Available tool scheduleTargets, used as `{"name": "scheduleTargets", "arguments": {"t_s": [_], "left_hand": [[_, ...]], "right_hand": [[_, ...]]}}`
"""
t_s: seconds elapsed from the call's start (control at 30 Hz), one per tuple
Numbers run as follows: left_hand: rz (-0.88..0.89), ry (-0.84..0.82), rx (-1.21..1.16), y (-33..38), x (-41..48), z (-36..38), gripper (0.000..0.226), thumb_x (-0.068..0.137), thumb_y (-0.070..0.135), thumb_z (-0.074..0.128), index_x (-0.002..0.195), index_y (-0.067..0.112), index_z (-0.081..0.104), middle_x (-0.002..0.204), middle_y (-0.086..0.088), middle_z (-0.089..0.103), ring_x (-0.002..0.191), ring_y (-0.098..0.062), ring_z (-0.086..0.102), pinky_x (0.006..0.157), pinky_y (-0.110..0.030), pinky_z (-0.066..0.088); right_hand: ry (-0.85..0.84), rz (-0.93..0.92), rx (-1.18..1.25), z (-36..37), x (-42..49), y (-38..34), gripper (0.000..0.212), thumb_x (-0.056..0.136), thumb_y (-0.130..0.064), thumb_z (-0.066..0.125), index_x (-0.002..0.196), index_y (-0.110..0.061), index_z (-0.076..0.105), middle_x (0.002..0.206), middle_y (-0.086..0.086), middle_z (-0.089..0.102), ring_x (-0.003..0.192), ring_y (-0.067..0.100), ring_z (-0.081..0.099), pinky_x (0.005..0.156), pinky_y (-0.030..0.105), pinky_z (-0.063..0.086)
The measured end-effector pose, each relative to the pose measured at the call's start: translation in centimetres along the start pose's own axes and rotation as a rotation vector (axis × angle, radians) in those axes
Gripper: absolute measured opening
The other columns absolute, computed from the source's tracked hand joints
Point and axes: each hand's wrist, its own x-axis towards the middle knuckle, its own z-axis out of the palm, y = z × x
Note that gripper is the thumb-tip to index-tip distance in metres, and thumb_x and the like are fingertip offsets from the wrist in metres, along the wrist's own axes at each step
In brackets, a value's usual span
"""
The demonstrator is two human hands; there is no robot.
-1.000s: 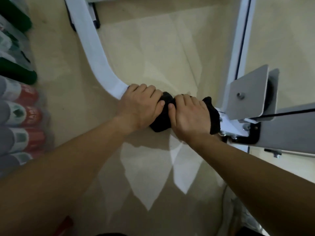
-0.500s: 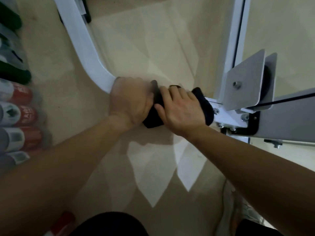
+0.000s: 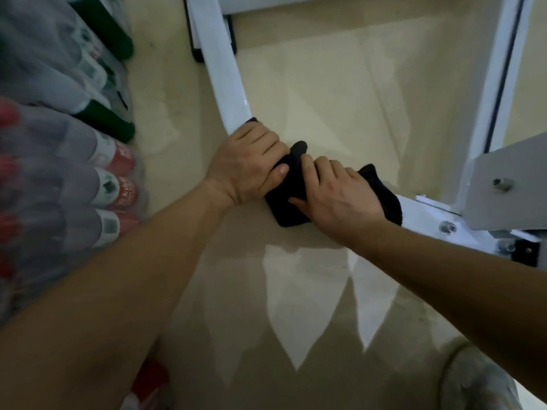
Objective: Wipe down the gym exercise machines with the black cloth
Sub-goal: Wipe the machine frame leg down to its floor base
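A black cloth (image 3: 288,199) is wrapped around the curved white frame bar (image 3: 226,84) of a gym machine, low over the beige floor. My left hand (image 3: 248,164) grips the bar at the cloth's left end, fingers curled over it. My right hand (image 3: 337,196) presses down on the cloth just to the right, with black cloth showing on both sides of it. The bar under both hands is hidden.
Wrapped packs of bottles with red and green caps (image 3: 115,184) are stacked along the left. A grey metal plate with a bolt (image 3: 503,187) and a white upright post (image 3: 497,78) stand at the right. A black foot pad (image 3: 198,54) sits at the bar's far end.
Both hands and the cloth stay together on the bar's bend. The view has shifted, so that more of the bar's upper length shows beyond my left hand.
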Motion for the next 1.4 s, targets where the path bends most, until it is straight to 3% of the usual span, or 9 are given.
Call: {"name": "scheduleTargets", "arguments": {"t_s": [0.23, 0.47, 0.57, 0.67, 0.8, 0.87, 1.13, 1.23, 1.4], "left_hand": [[-0.100, -0.167, 0.018, -8.3, 0.5, -0.6, 0.048, 0.099, 0.033, 0.033, 0.125, 0.004, 0.061, 0.143, -0.017, 0.054, 0.140, -0.037, 0.042, 0.113, -0.053, 0.034], [-0.527, -0.019, -0.229, 0.2, -1.0, 0.2, 0.052, 0.102, 0.034, 0.031, 0.141, 0.008, 0.053, 0.160, -0.012, 0.033, 0.151, -0.035, 0.021, 0.125, -0.044, 0.015], [-0.783, 0.120, -0.453, 4.0, -0.6, 0.5, 0.056, 0.103, 0.031, 0.031, 0.154, 0.006, 0.034, 0.166, -0.013, 0.016, 0.154, -0.031, 0.003, 0.124, -0.026, -0.003], [-0.964, 0.187, -0.608, 3.9, 0.5, 0.5, 0.060, 0.103, 0.025, 0.030, 0.159, 0.007, 0.013, 0.168, -0.008, -0.001, 0.155, -0.020, -0.005, 0.122, -0.020, -0.005], [-1.026, 0.186, -0.764, -1.4, 2.0, 0.6, 0.059, 0.107, 0.013, 0.032, 0.159, 0.012, 0.004, 0.167, -0.012, -0.007, 0.153, -0.016, 0.000, 0.101, 0.007, -0.004], [-1.009, 0.155, -0.807, -4.3, 2.9, 0.7, 0.059, 0.108, 0.011, 0.031, 0.159, 0.013, 0.002, 0.167, -0.013, -0.008, 0.154, -0.021, -0.001, 0.095, 0.010, -0.006], [-1.058, 0.102, -0.792, -11.8, 7.0, 0.8, 0.060, 0.109, 0.018, 0.028, 0.160, 0.018, -0.003, 0.168, -0.007, -0.005, 0.155, -0.017, 0.001, 0.110, -0.014, 0.000], [-1.086, 0.142, -0.834, -10.0, 6.2, 0.4, 0.061, 0.109, 0.020, 0.030, 0.160, 0.021, -0.003, 0.168, -0.006, 0.007, 0.153, -0.019, 0.016, 0.120, -0.023, 0.013], [-1.040, 0.238, -0.791, 0.1, 0.7, 0.1, 0.060, 0.107, 0.032, 0.026, 0.160, 0.015, 0.003, 0.168, -0.005, 0.004, 0.153, -0.013, 0.008, 0.111, -0.002, 0.003]], "right_hand": [[0.044, 0.108, 0.095, -1.0, 7.3, -5.4, 0.058, 0.100, -0.055, 0.038, 0.129, -0.005, 0.041, 0.100, 0.009, 0.058, 0.068, 0.026, 0.063, 0.048, 0.032, 0.029], [-0.006, 0.071, 0.287, -2.0, 3.8, -2.3, 0.047, 0.103, -0.052, 0.027, 0.133, -0.019, 0.041, 0.111, 0.003, 0.062, 0.082, 0.024, 0.063, 0.055, 0.032, 0.034], [-0.041, 0.137, 0.330, -2.1, 2.4, -1.2, 0.042, 0.104, -0.048, 0.024, 0.132, -0.024, 0.044, 0.113, 0.000, 0.064, 0.084, 0.024, 0.064, 0.058, 0.034, 0.041], [-0.041, 0.155, 0.351, -2.2, 4.4, -2.3, 0.037, 0.106, -0.043, 0.020, 0.125, -0.024, 0.045, 0.108, 0.000, 0.067, 0.081, 0.029, 0.065, 0.061, 0.037, 0.045], [-0.009, 0.144, 0.446, -2.0, 9.7, -4.1, 0.038, 0.107, -0.038, 0.021, 0.128, -0.014, 0.042, 0.097, 0.013, 0.069, 0.080, 0.040, 0.064, 0.062, 0.041, 0.041], [-0.022, 0.183, 0.562, -2.1, 12.4, -4.5, 0.037, 0.108, -0.036, 0.023, 0.126, -0.009, 0.042, 0.098, 0.018, 0.068, 0.083, 0.042, 0.063, 0.065, 0.043, 0.043], [0.008, 0.357, 0.841, -2.9, 21.0, -4.3, 0.036, 0.108, -0.031, 0.025, 0.130, -0.011, 0.045, 0.116, 0.020, 0.065, 0.103, 0.042, 0.061, 0.076, 0.038, 0.040], [-0.020, 0.316, 0.873, -2.8, 19.8, -4.1, 0.042, 0.108, -0.033, 0.024, 0.142, -0.012, 0.037, 0.120, 0.020, 0.065, 0.104, 0.041, 0.062, 0.086, 0.043, 0.047], [-0.200, 0.099, 0.663, -2.3, 10.6, -3.3, 0.048, 0.107, -0.040, 0.023, 0.147, -0.012, 0.024, 0.115, 0.019, 0.065, 0.088, 0.040, 0.064, 0.074, 0.045, 0.049]]}}
